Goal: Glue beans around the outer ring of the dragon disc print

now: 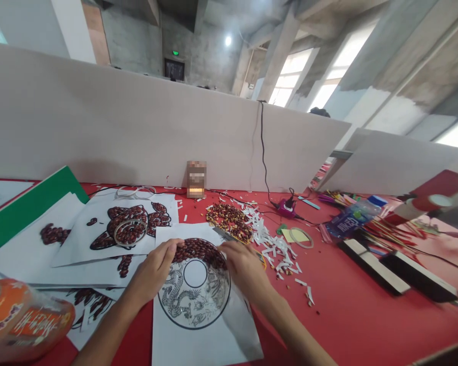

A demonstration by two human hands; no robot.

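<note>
A white sheet [209, 330] with a printed round dragon design [194, 292] lies on the red table in front of me. Dark red beans [198, 249] cover the design's upper arc. My left hand [156, 269] rests on the ring's left edge, fingertips pinched together against the beans. My right hand [244, 267] lies at the ring's right edge, fingers curled; whether it grips a grey tool [225, 235] poking out above it is unclear.
A loose pile of beans [229, 218] and paper scraps [275, 249] lie behind. Other bean-covered sheets [130, 223] sit left, with a tape roll [130, 233]. An orange packet [23, 320] is near left; black-white bars [397, 269], pencils and a bottle [351, 216] right.
</note>
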